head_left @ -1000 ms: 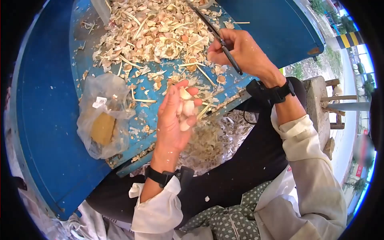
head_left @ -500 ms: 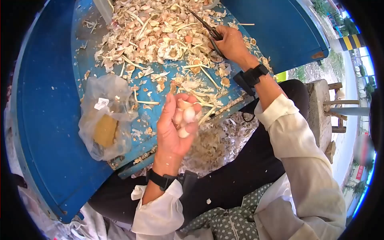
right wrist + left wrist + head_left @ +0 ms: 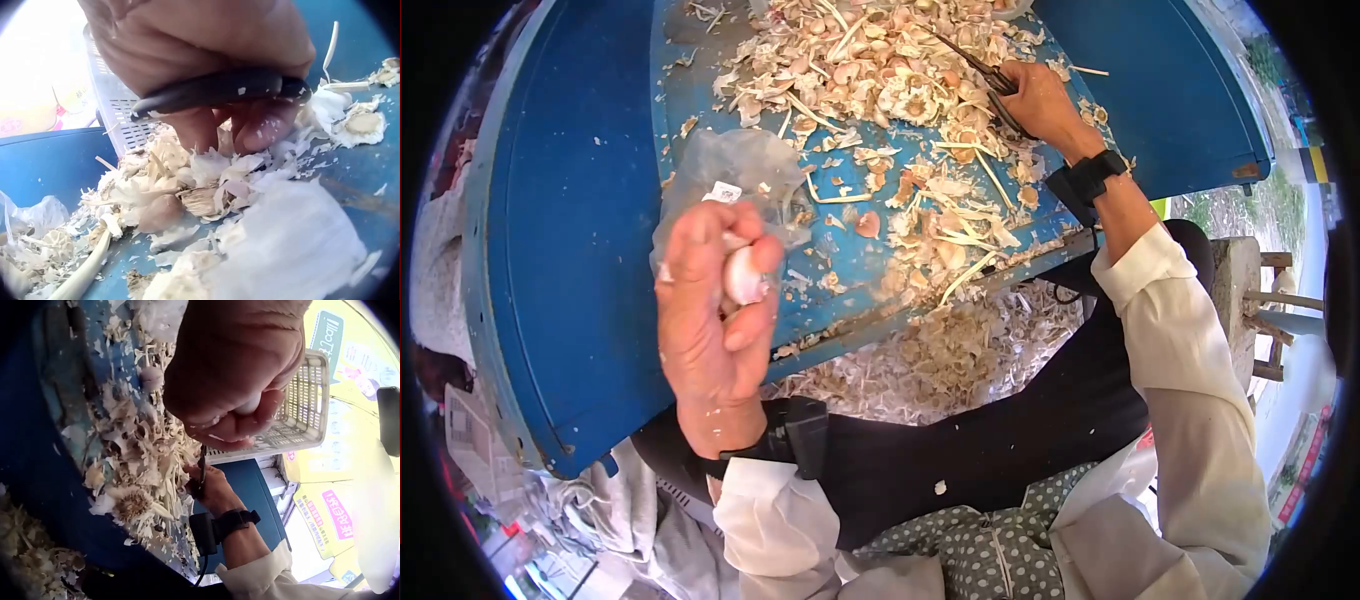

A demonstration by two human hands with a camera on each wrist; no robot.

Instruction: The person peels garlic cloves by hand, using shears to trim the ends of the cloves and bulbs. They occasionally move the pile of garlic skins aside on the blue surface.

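Observation:
My left hand (image 3: 715,310) is raised at the left, in front of the plastic bag (image 3: 775,165). Its curled fingers hold peeled garlic cloves (image 3: 743,277); in the left wrist view the hand itself hides most of them. On the right, my right hand (image 3: 1048,108) grips dark scissors (image 3: 985,72), whose blades point up and left over the heap of garlic cloves and skins (image 3: 850,70). In the right wrist view, a black handle (image 3: 206,94) crosses the fingers, and the fingertips reach down into loose garlic skins (image 3: 212,165).
The blue table (image 3: 565,260) has raised sides at left and right. Cut stems and skins (image 3: 950,235) are strewn near its front edge. More skins (image 3: 900,360) lie below, by the person's dark trouser leg. A white slatted basket (image 3: 306,400) stands beyond the heap.
The left hand has moved left with the garlic cloves, from above the front edge to before the bag. The right hand has lowered the scissors to the scraps. The head view has shifted.

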